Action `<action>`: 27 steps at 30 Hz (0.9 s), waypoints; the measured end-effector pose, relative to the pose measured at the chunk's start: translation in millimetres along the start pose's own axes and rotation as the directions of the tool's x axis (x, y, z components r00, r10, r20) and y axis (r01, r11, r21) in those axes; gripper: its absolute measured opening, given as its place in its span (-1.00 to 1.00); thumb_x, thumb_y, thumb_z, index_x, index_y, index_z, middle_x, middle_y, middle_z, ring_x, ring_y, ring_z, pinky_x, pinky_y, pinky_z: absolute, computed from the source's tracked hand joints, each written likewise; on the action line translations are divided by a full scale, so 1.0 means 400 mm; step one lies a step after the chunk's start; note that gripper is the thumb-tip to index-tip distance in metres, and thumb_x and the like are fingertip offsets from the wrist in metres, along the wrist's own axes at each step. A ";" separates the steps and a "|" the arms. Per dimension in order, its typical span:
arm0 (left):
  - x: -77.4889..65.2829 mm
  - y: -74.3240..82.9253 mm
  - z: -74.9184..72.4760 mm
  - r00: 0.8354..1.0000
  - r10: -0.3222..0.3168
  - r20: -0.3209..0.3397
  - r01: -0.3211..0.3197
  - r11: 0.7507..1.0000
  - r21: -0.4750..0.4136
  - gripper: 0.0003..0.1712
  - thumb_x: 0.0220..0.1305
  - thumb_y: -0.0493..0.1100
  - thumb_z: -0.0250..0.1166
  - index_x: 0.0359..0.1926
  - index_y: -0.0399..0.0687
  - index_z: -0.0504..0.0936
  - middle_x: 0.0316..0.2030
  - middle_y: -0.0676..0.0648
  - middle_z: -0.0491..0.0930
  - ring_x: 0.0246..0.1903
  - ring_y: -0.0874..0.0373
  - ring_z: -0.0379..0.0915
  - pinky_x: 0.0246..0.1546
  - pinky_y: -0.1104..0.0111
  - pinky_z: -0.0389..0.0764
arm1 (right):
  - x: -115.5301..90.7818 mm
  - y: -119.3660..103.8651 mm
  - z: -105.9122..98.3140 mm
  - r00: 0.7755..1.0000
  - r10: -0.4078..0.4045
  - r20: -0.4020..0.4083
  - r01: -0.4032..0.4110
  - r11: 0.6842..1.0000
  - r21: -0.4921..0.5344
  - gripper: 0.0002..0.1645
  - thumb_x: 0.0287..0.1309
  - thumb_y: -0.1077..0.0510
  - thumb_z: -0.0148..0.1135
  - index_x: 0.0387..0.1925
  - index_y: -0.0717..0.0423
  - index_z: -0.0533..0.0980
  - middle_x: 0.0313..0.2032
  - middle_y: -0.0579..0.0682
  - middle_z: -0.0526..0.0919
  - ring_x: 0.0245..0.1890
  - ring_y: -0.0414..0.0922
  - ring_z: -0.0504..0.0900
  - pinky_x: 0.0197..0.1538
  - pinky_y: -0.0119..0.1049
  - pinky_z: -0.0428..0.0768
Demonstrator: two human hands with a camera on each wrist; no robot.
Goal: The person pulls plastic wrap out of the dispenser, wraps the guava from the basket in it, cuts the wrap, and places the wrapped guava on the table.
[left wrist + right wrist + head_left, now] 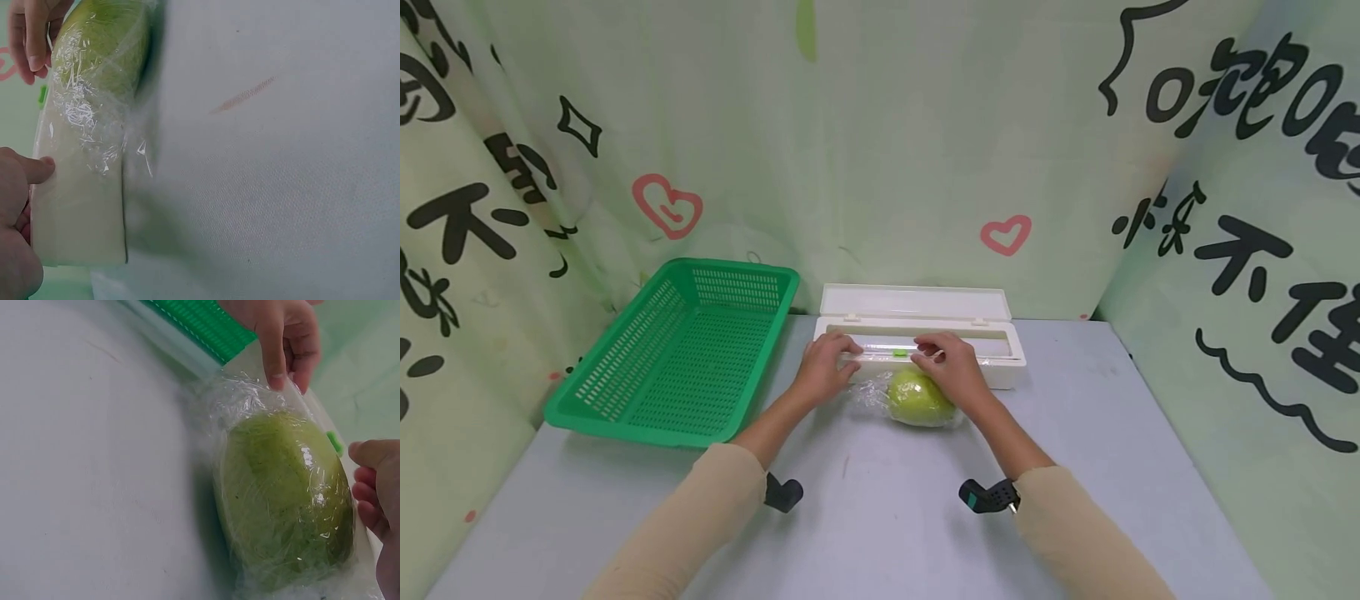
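Note:
A yellow-green oval fruit [917, 400], its kind unclear, lies in clear plastic wrap [81, 115] against the front of a white cling film dispenser [1009, 360]. Beside the fruit, bunched film spreads to its left. My left hand [826, 367] pinches the film at the dispenser's front edge, thumb in front and fingers behind. Just right of the green slider [900, 353] hovers my right hand [953, 367], above the fruit. In the right wrist view its thumb and loosely curled fingers [369, 503] stand apart, with nothing visible between them.
To the left, a green plastic basket [760, 350] stands on the pale table [880, 517]. The dispenser's white lid [917, 300] is raised at the back. Printed curtains [880, 167] hang behind and along both sides.

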State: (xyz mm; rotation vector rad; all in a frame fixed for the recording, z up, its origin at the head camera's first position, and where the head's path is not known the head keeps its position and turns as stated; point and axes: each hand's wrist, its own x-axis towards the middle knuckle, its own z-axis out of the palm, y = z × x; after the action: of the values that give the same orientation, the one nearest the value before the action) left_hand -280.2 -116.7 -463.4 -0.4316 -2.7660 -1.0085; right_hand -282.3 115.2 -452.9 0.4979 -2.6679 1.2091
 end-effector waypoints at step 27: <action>0.005 0.000 0.002 0.999 -0.045 0.027 0.046 0.998 -0.031 -0.82 0.19 -0.24 0.36 -0.15 -0.08 0.66 -0.10 -0.08 0.60 0.04 -0.01 0.44 0.09 0.09 0.32 | 0.024 -0.022 0.055 0.997 0.068 -0.031 -0.071 0.990 -0.118 -0.83 0.12 0.09 0.36 -0.23 0.03 0.70 -0.25 0.00 0.69 -0.20 -0.01 0.61 -0.09 -0.13 0.56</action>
State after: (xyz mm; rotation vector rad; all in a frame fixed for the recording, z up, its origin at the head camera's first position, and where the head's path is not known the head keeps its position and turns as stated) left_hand -282.0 -116.0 -463.6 -0.3906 -2.7980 -1.0661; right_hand -288.3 90.8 -458.5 0.3704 -2.7345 1.0578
